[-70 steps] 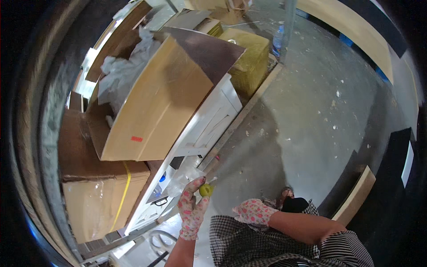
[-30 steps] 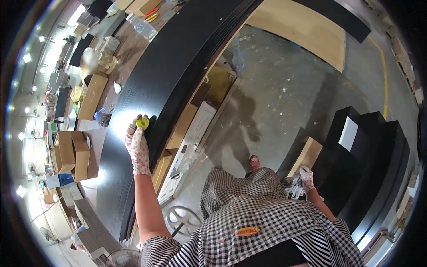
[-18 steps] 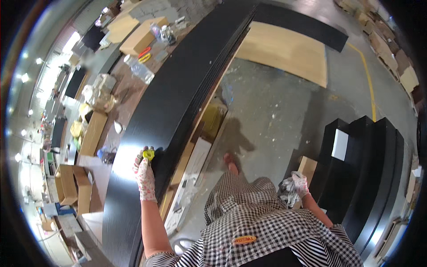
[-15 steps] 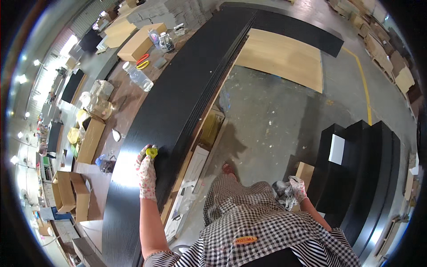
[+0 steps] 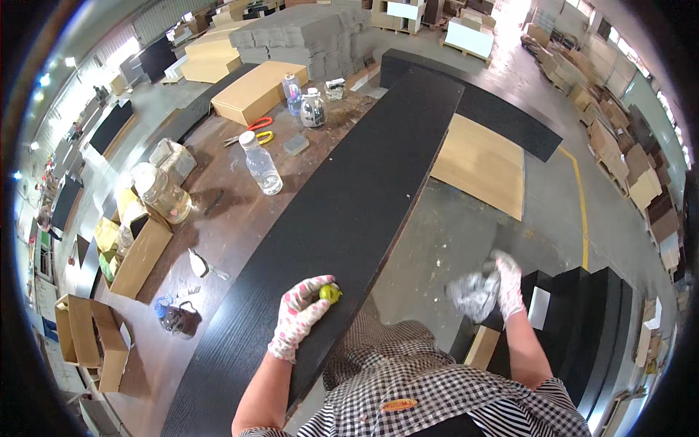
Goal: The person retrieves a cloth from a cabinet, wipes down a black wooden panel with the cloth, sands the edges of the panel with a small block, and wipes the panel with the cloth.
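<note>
A long black wood-grain board [image 5: 342,189] lies across the table in front of me. My left hand [image 5: 300,315], in a white glove with a pink pattern, rests on its near part, the fingers closed round a small yellow-green lump [image 5: 330,293] whose kind I cannot make out. Out to the right, above the floor and off the board, my right hand [image 5: 509,282] wears a matching glove. It grips a crumpled grey-and-white rag [image 5: 473,297], both blurred by motion.
Left of the board, the brown table [image 5: 226,211] bears a clear bottle [image 5: 261,164], a big jar [image 5: 162,193], scissors [image 5: 260,131], a dark bottle [image 5: 177,317] and open cartons [image 5: 91,339]. Black boards [image 5: 582,328] are stacked at my right. A pale wooden panel [image 5: 484,167] lies beyond.
My view has shifted. The right hand has risen and swung forward with the rag, from beside my apron. My left hand still holds the lump on the board, now nearer the board's right edge.
</note>
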`<state>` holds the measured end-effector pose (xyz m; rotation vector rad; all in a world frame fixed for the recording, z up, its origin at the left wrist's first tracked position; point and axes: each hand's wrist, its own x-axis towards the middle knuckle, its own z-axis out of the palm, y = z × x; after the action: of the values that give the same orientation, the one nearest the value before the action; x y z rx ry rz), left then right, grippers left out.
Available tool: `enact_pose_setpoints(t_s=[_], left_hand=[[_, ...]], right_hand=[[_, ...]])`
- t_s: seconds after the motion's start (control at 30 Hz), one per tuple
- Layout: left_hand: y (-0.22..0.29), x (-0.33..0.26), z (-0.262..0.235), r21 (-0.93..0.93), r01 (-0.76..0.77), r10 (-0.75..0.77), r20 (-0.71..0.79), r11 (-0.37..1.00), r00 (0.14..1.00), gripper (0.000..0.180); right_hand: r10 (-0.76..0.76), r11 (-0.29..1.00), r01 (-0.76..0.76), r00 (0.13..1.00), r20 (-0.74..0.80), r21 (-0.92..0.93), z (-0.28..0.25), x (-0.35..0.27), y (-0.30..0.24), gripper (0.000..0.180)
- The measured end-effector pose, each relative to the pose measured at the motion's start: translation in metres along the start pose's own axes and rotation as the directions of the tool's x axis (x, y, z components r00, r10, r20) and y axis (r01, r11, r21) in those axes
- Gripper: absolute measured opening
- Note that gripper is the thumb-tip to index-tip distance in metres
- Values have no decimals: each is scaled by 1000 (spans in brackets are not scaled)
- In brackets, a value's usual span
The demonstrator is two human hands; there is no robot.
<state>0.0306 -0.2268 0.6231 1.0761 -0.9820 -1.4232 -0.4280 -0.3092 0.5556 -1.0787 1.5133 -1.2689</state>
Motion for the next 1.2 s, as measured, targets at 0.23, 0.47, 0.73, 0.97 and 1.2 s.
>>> enact_pose_setpoints(t_s=[0.23,0.47,0.73,0.97,1.2], left_hand=[[-6,6,-3,-98,-97,111,158,991,981,42],[-2,3,-3,-178,81,-14,349,981,937,40],[1,11,1,330,-254,193,206,909,959,40],[-5,13,0,681,-335,327,146,651,933,43],[1,37,10,567,-319,287,148,760,946,40]], right_hand=[[-314,927,304,949,12,220,147,18,-195,40],[-632,242,970,153,759,7,292,-22,-107,36],[-413,149,778,610,676,-611,279,162,-91,44],[-474,131,936,349,808,-327,329,16,-85,49],[-737,67,750,482,474,-658,271,197,-76,30]])
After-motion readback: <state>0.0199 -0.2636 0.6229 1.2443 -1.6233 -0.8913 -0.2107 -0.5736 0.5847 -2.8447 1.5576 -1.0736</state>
